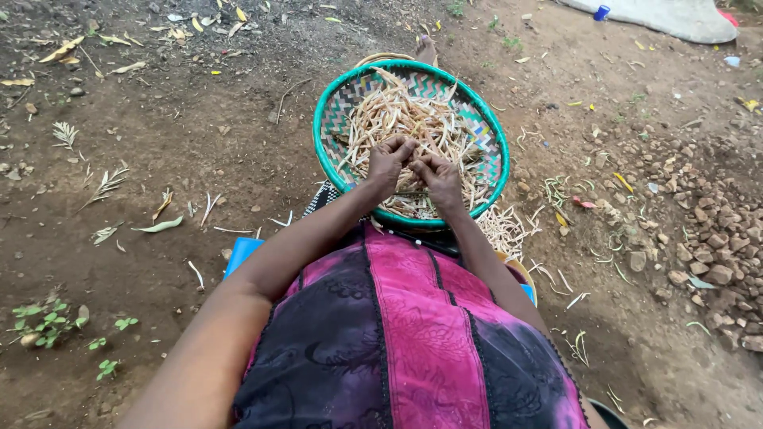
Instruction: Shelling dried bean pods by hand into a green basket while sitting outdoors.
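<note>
A round woven basket [334,119] with a green rim rests on the person's lap, and everything here sits in relation to it. Dry pale bean pods [405,115] heap inside it, filling the middle and reaching close to the far rim, while a band of bare zigzag weave shows along the left and right walls. The left hand [388,163] and right hand [439,176] meet over the near half of the basket, fingers curled together and pinching a single pod between them. Just past the basket's near right edge, loose pods [505,229] spill over the rim side onto the ground. Left of the basket lies open bare soil [199,143] with scattered leaves. Right of it, well apart, lies a pile of stones [715,238].
</note>
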